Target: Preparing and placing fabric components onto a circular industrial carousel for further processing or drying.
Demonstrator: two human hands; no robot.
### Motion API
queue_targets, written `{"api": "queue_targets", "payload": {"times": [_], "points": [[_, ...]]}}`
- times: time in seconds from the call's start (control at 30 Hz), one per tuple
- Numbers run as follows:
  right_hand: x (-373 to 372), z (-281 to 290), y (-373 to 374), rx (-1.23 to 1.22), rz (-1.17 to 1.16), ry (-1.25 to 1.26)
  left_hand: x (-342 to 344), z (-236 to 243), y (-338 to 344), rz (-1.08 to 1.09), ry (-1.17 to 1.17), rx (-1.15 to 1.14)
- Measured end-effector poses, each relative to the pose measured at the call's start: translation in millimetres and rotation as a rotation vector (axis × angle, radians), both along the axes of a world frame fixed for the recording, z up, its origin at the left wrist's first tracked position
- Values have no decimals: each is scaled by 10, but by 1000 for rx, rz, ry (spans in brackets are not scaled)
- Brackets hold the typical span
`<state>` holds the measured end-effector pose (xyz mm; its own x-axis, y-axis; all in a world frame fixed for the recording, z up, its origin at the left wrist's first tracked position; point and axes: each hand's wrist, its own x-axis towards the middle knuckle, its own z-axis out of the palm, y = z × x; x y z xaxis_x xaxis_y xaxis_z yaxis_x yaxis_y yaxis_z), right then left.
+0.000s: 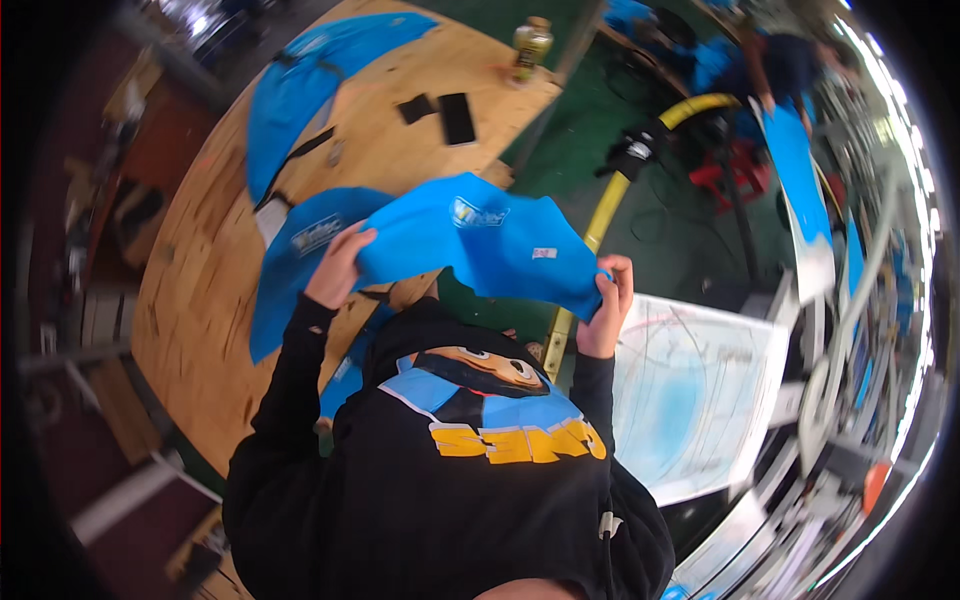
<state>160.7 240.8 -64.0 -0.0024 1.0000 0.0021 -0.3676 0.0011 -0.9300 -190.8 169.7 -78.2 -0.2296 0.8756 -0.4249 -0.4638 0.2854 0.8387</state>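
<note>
A piece of bright blue fabric [480, 235] with a white printed mark and a small white label is stretched in the air between my hands. My left hand [340, 265] pinches its left end, with the thumb on top. At the right end, the fingers of my right hand [608, 308] close on its corner. Behind my left hand, another blue fabric piece [285, 290] hangs over the wooden table's edge; whether it joins the held piece I cannot tell.
On the wooden table [205, 330] lie a larger blue piece [285, 100], a black phone [457, 118] and a bottle [530, 48]. A white sheet with drawn lines [700, 400] lies at right. A yellow bar [606, 212] crosses the floor. Another person [795, 70] handles blue material beyond.
</note>
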Motion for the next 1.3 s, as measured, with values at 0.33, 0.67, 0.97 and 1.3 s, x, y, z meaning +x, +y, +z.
{"api": "queue_targets", "payload": {"times": [0.33,0.67,0.97,1.3], "points": [[-1176,34,373,-77,300,-25,-1361,-253,-1960,559,-128,65],[-2287,-4,830,137,340,-40,-2201,-271,-2160,860,-46,126],[-2027,-1707,446,19,332,-304,-2116,-1513,-2534,666,267,-196],[-1917,-2236,440,12,363,-356,-2193,-1840,-2796,496,671,-453]]}}
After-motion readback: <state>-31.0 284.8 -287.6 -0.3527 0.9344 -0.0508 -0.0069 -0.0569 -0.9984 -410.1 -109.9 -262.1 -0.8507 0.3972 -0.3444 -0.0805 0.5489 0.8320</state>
